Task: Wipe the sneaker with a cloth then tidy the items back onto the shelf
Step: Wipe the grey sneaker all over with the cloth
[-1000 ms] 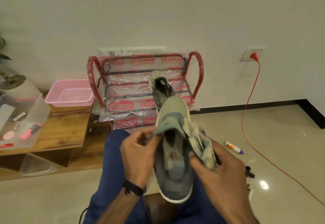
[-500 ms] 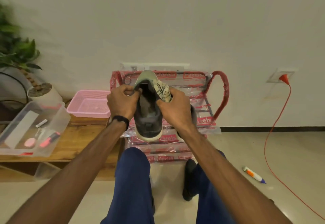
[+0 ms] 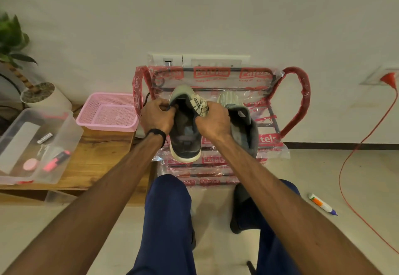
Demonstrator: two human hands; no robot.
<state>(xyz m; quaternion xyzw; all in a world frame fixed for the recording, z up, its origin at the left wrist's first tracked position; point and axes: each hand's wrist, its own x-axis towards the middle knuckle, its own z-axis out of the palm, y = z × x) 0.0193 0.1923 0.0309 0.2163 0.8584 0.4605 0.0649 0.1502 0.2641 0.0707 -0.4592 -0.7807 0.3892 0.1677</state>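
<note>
The clear plastic bin (image 3: 64, 145) at the left sits on the low wooden bench (image 3: 101, 153) and holds 1 pink round disc (image 3: 30, 164), 1 pink-and-black marker (image 3: 56, 160), 1 small silver strip (image 3: 44, 138) and 1 flat pale card (image 3: 20, 143). Just beside it, the pink mesh basket (image 3: 106, 112) on the same bench shows nothing inside but its own base. 1 white pot (image 3: 46, 98) with gravel and a green plant stands behind the bin.

2 grey sneakers are in view. 1 sneaker (image 3: 186, 136), toe up and pale sole rim toward the camera, is held in front of the plastic-wrapped red shoe rack (image 3: 299, 106); whether it touches the rack cannot be told. The left hand (image 3: 156, 115) is curled round its left collar edge. The right hand (image 3: 213, 120) grips the right side and pinches 1 bunched printed cloth (image 3: 199, 106) against the shoe. The second sneaker (image 3: 244, 123) lies on the rack just right of the right hand.

On the floor at the right lie 1 white-and-orange tube (image 3: 321, 204) and 1 red cable (image 3: 354, 151) running up to a red plug (image 3: 388, 79) in the wall socket.
</note>
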